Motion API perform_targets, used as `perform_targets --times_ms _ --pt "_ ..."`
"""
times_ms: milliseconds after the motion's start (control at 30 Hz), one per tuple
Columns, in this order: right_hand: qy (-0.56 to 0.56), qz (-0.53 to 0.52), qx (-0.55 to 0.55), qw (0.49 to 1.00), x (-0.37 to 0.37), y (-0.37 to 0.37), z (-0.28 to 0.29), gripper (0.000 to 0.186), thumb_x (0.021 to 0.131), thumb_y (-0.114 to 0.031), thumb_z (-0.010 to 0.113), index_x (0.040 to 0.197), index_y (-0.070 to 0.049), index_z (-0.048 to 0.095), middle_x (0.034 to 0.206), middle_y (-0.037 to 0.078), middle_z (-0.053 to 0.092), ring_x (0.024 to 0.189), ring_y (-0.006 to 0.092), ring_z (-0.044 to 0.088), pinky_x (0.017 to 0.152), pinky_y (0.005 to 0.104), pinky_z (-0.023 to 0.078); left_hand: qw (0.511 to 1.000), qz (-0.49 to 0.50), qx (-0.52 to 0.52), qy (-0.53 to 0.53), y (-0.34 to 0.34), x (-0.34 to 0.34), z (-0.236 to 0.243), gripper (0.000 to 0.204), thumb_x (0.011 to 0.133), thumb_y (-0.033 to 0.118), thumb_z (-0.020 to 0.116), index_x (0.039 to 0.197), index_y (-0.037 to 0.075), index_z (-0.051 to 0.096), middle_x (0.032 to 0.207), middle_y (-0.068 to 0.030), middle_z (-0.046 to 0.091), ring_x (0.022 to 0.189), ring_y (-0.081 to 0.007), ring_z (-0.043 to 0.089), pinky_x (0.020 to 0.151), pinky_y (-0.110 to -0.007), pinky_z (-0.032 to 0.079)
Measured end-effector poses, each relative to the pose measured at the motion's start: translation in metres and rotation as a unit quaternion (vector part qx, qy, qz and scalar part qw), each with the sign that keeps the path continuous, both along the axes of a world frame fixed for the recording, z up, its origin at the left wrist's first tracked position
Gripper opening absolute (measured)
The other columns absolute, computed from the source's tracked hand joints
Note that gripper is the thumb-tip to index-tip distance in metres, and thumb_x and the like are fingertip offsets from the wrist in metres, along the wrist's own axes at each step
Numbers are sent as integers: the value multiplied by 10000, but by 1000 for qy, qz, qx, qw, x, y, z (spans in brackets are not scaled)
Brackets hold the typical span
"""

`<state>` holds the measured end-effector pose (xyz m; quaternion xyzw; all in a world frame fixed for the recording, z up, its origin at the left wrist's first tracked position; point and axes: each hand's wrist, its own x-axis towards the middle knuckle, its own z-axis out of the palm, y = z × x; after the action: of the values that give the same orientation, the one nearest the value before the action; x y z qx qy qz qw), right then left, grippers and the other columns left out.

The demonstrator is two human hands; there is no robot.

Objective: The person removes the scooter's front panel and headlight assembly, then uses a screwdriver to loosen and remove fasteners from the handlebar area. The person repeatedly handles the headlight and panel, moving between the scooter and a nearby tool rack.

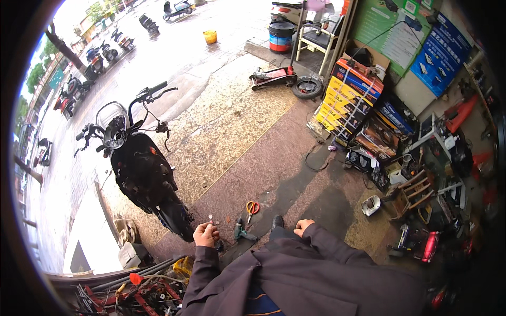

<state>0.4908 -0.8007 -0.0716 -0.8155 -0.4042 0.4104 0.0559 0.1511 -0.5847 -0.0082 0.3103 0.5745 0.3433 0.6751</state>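
Note:
My left hand [206,235] is raised in front of me, its thumb and fingers pinched together. A small pale round piece [210,216] shows just beyond the fingertips; whether it is held cannot be made out. On the floor between my hands lies a dark green cordless drill [243,232]. Just beyond it are scissors with orange handles [252,208]. My right hand [303,227] is by my right side with its fingers curled in, and no object sticks out of it. Ahead and left stands a black electric scooter [142,171], its rear end closest to my left hand.
Stacked yellow and orange boxes [350,97] stand to the right, beside a loose wheel [308,88] and a red kick scooter [273,78]. A small wooden stool [414,192] sits among parts at the right. Tools and red metal parts [142,297] crowd the lower left.

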Motion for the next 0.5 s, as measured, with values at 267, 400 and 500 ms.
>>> perform_targets --times_ms 267,400,500 --pt "-2 -24 41 999 107 67 38 331 824 -334 708 987 -46 721 944 161 728 924 329 696 855 423 541 1000 -19 -16 -7 18 106 21 165 940 88 603 1061 -17 563 825 -124 617 613 -177 570 508 -321 475" --pt "2 -17 93 996 137 103 57 351 826 -336 710 1017 -42 712 966 166 727 939 326 696 854 414 544 1000 -10 -25 4 27 136 18 157 940 69 588 1061 -25 554 815 -132 606 610 -193 566 506 -325 472" --pt "43 -42 109 992 139 121 66 360 828 -329 709 1041 -38 708 977 164 729 955 319 696 861 408 545 999 -15 -36 -23 46 153 15 149 941 56 574 1060 -31 548 815 -143 603 609 -202 565 506 -329 471"
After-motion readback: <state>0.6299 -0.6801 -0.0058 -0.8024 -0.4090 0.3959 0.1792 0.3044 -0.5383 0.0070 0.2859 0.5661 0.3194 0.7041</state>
